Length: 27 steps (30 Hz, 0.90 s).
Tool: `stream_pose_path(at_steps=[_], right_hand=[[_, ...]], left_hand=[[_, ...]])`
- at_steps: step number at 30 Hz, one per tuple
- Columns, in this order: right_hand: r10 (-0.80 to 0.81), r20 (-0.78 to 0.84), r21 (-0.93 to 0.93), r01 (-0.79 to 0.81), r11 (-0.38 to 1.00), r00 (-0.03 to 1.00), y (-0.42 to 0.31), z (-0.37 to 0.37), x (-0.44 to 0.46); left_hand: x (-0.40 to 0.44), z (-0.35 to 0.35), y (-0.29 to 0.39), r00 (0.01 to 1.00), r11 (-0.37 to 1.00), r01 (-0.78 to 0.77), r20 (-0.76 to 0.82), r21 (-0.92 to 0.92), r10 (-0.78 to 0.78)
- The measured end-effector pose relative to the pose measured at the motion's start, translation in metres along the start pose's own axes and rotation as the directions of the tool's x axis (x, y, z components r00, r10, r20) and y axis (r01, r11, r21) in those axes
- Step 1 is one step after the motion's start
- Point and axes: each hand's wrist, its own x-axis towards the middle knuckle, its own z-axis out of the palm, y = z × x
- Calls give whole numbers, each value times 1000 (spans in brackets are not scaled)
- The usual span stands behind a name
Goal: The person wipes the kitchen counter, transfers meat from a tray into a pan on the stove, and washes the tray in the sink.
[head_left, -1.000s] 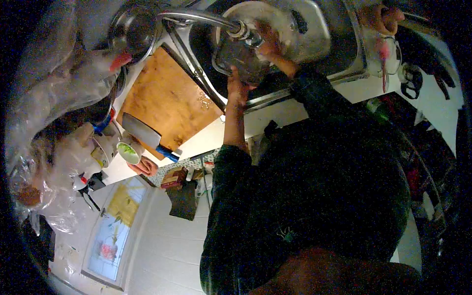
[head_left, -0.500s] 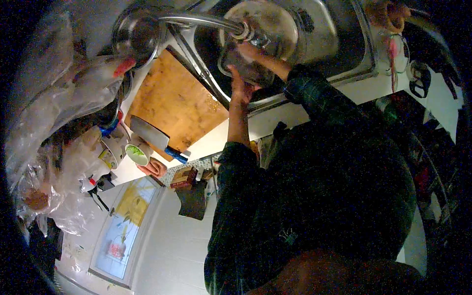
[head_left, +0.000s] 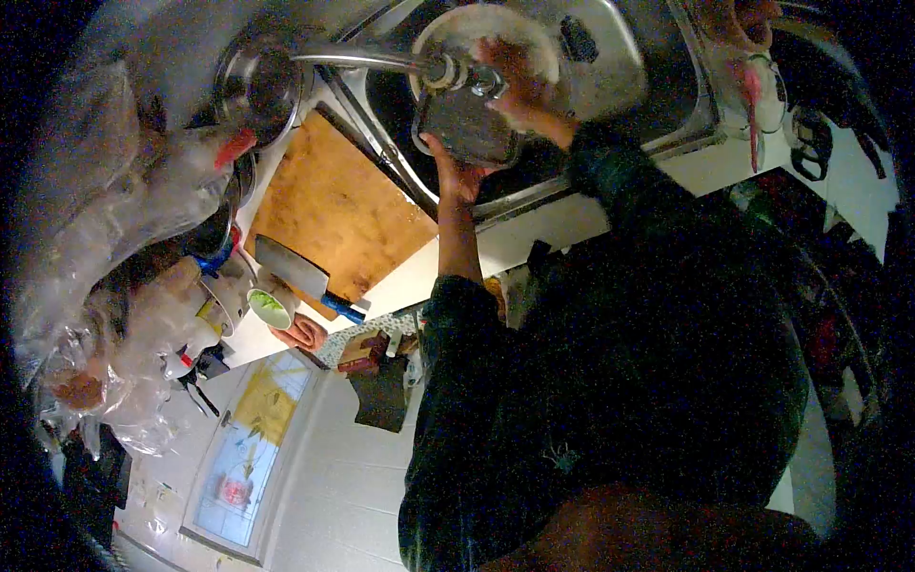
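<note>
My left hand [head_left: 459, 179] grips the near edge of a rectangular, see-through or greyish container [head_left: 467, 129], thumb on top and fingers beneath. The container is tilted over the sink, below the faucet head [head_left: 486, 82]. Just right of the faucet, my right hand [head_left: 522, 100] is smeared by motion, its fingers pointing away from me over a large round pale basin [head_left: 545, 46]. Whether its fingers hold anything cannot be made out. The basin sits in the metal sink [head_left: 624, 67], behind the container.
Left of the sink lies a wooden cutting board [head_left: 348, 200] with a cleaver [head_left: 291, 267] on its near edge. Beside it stands a cup with green bits [head_left: 270, 307]. A metal pot [head_left: 262, 86] and plastic bags [head_left: 105, 191] crowd the far left.
My right hand has moved from the container, under the faucet, to the faucet's right and farther over the basin. More of the container's surface shows now. My left hand keeps its grip.
</note>
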Motion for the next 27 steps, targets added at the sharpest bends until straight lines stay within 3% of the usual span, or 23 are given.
stream_pose_path(at_steps=[1,2,4,5,6,10,11,13,14,17,19,20,22,23,25,26,27], right_hand=[[-68,-110,39,73,997,992,0,16,4],[182,124,530,-220,819,976,1,62,-4],[272,514,393,-505,769,813,-33,60,9],[327,567,-108,-325,939,756,-69,26,16],[-159,264,-111,194,975,951,-58,20,-13],[-266,384,-125,335,934,884,13,5,-38],[-23,285,-97,53,994,958,22,4,-19],[218,191,-34,-215,976,957,16,12,-1],[167,51,180,-173,968,985,-2,22,1],[-137,300,233,67,970,944,-18,57,-2],[-194,201,-19,202,979,960,-72,26,-10],[-198,202,-26,207,978,959,-67,22,-18],[-467,482,39,514,857,741,-41,2,-40],[-472,477,30,523,852,741,-18,-6,-46],[-630,504,196,631,750,591,36,-18,-47],[-633,499,197,634,748,591,43,-25,-40],[-242,622,361,2,933,745,53,-32,-29]], left_hand=[[-6,7,3,1000,999,9,3,49,-9],[-10,9,4,1000,995,20,0,100,-20],[4,0,1,999,999,30,-17,42,-29],[7,-8,-3,999,999,36,-30,-11,-36],[7,-12,-7,999,999,33,-33,-42,-34],[14,-27,-16,1000,998,17,4,60,-17],[10,-27,-17,1000,998,8,-2,60,-8],[4,-21,-17,999,1000,13,39,15,-13],[3,-19,-16,997,998,54,56,20,-55],[1,-16,-12,999,999,28,28,22,-29],[14,-31,-13,999,998,48,19,-51,-47],[16,-36,-13,999,997,46,26,-55,-44],[19,-39,-12,997,998,-30,-68,-48,26],[23,-42,-17,998,998,-38,-56,-47,36],[25,-51,-30,993,994,-108,-34,35,109],[1,-25,-19,972,988,-153,-175,21,154],[-4,-36,-19,971,986,-163,-171,24,164]])
